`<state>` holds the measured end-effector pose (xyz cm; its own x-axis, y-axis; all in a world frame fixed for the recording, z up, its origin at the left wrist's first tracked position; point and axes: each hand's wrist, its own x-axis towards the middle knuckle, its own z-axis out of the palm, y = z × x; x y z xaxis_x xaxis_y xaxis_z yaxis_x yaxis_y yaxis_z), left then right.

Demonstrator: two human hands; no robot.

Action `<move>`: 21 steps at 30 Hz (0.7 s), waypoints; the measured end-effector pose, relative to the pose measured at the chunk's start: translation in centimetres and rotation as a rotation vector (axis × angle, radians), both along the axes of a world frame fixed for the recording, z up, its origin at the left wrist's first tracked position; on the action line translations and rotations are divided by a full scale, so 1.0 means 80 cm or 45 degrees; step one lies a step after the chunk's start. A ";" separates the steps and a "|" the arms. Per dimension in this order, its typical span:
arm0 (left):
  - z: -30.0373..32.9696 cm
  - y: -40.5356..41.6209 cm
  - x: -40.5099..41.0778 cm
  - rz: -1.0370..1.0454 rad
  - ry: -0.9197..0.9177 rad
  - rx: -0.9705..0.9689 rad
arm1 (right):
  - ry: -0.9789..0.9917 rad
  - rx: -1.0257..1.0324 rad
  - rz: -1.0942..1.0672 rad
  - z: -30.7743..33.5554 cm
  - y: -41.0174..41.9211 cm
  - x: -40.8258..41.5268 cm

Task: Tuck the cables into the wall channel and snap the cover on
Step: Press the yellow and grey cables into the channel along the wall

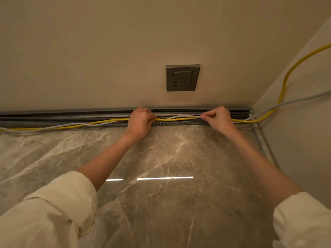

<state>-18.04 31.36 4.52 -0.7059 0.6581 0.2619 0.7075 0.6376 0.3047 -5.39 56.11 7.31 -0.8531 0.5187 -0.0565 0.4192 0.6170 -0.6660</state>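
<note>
A grey wall channel (71, 114) runs along the foot of the beige wall, open, with a slotted lower edge. A yellow cable (179, 119) and a white cable (180, 116) lie twisted together along its front. My left hand (140, 122) pinches both cables at the channel's middle. My right hand (217, 118) pinches them further right, near the corner. Between my hands the white cable arches slightly above the yellow one. No separate cover is visible.
A grey wall socket (182, 77) sits above the channel. The cables climb the right side wall (304, 104) past the corner. To the left they trail onto the glossy marble floor (161, 203). My cream sleeves fill the lower corners.
</note>
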 end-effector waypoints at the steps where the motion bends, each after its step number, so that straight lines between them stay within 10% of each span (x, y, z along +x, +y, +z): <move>1: -0.001 0.002 0.000 -0.037 0.019 0.008 | -0.028 0.008 -0.014 -0.001 0.000 -0.002; 21: -0.008 0.034 0.024 -0.160 0.058 -0.163 | -0.367 0.431 -0.212 -0.011 -0.019 -0.032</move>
